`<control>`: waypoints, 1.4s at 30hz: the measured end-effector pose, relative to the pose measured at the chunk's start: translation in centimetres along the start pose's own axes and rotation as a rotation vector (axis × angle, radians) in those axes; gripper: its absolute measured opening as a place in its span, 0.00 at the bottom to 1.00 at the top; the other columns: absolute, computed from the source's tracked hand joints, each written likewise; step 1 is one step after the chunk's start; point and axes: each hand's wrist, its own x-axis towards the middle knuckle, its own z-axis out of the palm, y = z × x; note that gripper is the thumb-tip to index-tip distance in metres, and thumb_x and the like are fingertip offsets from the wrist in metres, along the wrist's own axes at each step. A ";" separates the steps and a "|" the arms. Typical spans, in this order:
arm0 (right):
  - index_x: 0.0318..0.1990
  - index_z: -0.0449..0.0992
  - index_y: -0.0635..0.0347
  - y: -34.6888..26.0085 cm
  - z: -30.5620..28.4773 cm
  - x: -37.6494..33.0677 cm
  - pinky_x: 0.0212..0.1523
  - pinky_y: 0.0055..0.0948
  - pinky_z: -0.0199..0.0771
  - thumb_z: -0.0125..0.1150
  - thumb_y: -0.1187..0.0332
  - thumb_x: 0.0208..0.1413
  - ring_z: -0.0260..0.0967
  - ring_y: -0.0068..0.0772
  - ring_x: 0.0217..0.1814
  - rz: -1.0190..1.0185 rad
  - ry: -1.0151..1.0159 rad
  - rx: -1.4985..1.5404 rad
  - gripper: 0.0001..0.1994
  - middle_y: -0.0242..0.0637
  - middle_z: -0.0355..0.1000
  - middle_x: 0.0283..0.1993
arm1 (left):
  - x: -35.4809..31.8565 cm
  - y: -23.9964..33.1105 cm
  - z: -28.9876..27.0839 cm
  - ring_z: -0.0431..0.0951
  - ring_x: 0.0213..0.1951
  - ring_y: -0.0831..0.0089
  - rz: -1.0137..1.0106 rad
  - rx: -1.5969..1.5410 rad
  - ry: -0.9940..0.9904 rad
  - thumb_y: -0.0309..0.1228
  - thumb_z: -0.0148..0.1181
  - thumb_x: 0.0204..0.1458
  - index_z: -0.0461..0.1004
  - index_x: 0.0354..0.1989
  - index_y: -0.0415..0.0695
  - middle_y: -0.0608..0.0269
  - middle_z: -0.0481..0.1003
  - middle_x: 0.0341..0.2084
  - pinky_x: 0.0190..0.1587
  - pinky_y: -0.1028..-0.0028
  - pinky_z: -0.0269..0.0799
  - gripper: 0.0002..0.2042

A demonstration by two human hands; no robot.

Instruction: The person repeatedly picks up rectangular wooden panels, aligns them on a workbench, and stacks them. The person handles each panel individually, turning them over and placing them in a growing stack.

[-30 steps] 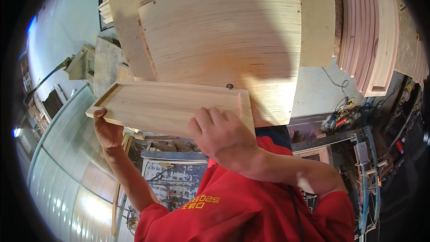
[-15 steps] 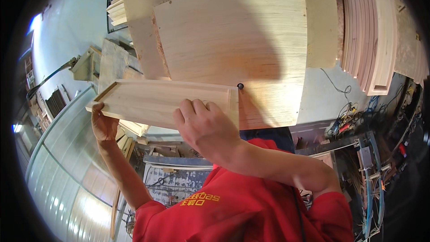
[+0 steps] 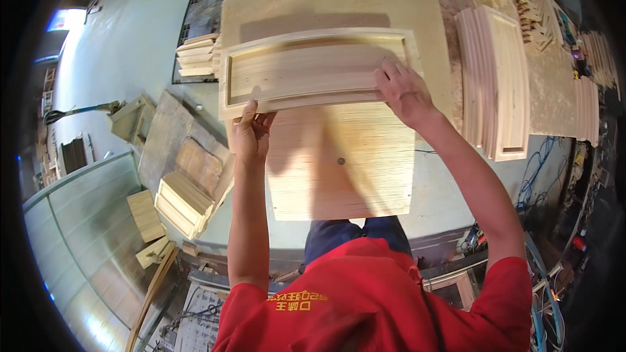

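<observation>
A pale wooden panel with a raised frame (image 3: 313,72) lies flat, its recessed face up, on top of a larger plywood board (image 3: 342,163) on the workbench. My left hand (image 3: 251,133) grips the panel's near left edge. My right hand (image 3: 404,91) presses down on its near right corner, fingers spread over the frame. A small dark screw or hole (image 3: 340,161) shows in the middle of the plywood board. Both forearms reach up from my red shirt at the bottom.
A stack of similar framed panels (image 3: 499,81) stands on edge right of the board. More wood pieces (image 3: 195,52) are piled at the far left, and wooden blocks and boxes (image 3: 182,202) lie lower left. Cables (image 3: 541,169) hang at the right.
The panel was held up on edge in front of me; now it lies flat on the plywood board, face up. Both hands moved forward with it and stayed on its near edge.
</observation>
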 end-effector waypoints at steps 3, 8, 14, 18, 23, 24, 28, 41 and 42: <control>0.48 0.75 0.56 2.1 1.3 -2.2 0.63 0.47 0.73 0.73 0.63 0.55 0.73 0.45 0.58 0.059 -0.068 -0.012 0.17 0.40 0.72 0.52 | 1.6 -3.0 0.4 0.85 0.41 0.64 -0.112 0.016 0.031 0.27 0.63 0.69 0.75 0.56 0.43 0.60 0.82 0.42 0.50 0.60 0.88 0.10; 0.53 0.75 0.58 2.4 -0.8 -5.3 0.64 0.49 0.71 0.74 0.56 0.57 0.71 0.49 0.64 0.185 -0.215 0.140 0.22 0.44 0.73 0.57 | 0.9 -3.5 -0.4 0.68 0.23 0.80 -0.258 0.442 0.133 0.36 0.58 0.74 0.72 0.40 0.46 0.71 0.68 0.25 0.32 0.79 0.73 0.10; 0.63 0.72 0.59 15.6 -6.4 -13.0 0.59 0.50 0.79 0.71 0.47 0.59 0.75 0.54 0.63 1.013 -0.059 -0.404 0.32 0.48 0.75 0.60 | -4.7 1.0 -3.2 0.68 0.20 0.83 -0.151 0.905 0.076 0.45 0.63 0.71 0.77 0.36 0.43 0.72 0.69 0.17 0.21 0.80 0.61 0.17; 0.63 0.70 0.61 20.3 -6.4 -16.5 0.55 0.54 0.81 0.68 0.50 0.62 0.80 0.60 0.53 0.878 0.019 -0.119 0.31 0.55 0.79 0.54 | -9.7 -4.3 0.3 0.75 0.24 0.79 -0.109 0.803 0.055 0.35 0.61 0.70 0.79 0.43 0.43 0.66 0.77 0.24 0.28 0.77 0.71 0.09; 0.52 0.71 0.60 8.2 -9.9 -20.8 0.43 0.58 0.79 0.67 0.56 0.64 0.78 0.69 0.42 0.760 0.039 0.136 0.19 0.58 0.79 0.42 | -18.6 -14.5 11.7 0.83 0.58 0.59 -0.276 0.590 -0.420 0.46 0.58 0.73 0.68 0.68 0.39 0.43 0.80 0.60 0.60 0.61 0.80 0.26; 0.50 0.71 0.61 4.6 -9.7 -23.3 0.41 0.56 0.80 0.67 0.57 0.64 0.77 0.69 0.41 0.606 0.078 0.077 0.18 0.57 0.77 0.39 | -20.3 -16.2 14.5 0.76 0.67 0.53 -0.209 0.499 -0.523 0.47 0.60 0.71 0.61 0.75 0.38 0.41 0.72 0.68 0.66 0.60 0.76 0.32; 0.48 0.73 0.59 -3.9 -10.4 -32.3 0.45 0.54 0.76 0.79 0.59 0.54 0.75 0.61 0.46 0.224 -0.257 0.284 0.22 0.51 0.73 0.47 | -25.1 -18.6 16.9 0.78 0.42 0.73 -0.378 0.310 -0.145 0.36 0.72 0.63 0.73 0.58 0.37 0.58 0.79 0.44 0.43 0.69 0.74 0.22; 0.26 0.63 0.58 3.2 -2.7 -40.5 0.27 0.31 0.51 0.62 0.34 0.68 0.49 0.19 0.29 0.843 -0.180 0.911 0.35 0.30 0.51 0.22 | -34.1 -22.1 6.9 0.84 0.45 0.62 -0.559 0.458 -0.186 0.35 0.65 0.69 0.70 0.54 0.37 0.52 0.82 0.45 0.48 0.67 0.80 0.16; 0.27 0.64 0.59 3.6 -2.5 -41.0 0.27 0.33 0.53 0.62 0.36 0.69 0.50 0.21 0.28 0.824 -0.191 0.845 0.34 0.32 0.52 0.22 | -34.3 -21.4 6.2 0.84 0.46 0.60 -0.465 0.509 -0.178 0.35 0.65 0.69 0.70 0.53 0.36 0.50 0.81 0.46 0.47 0.66 0.80 0.16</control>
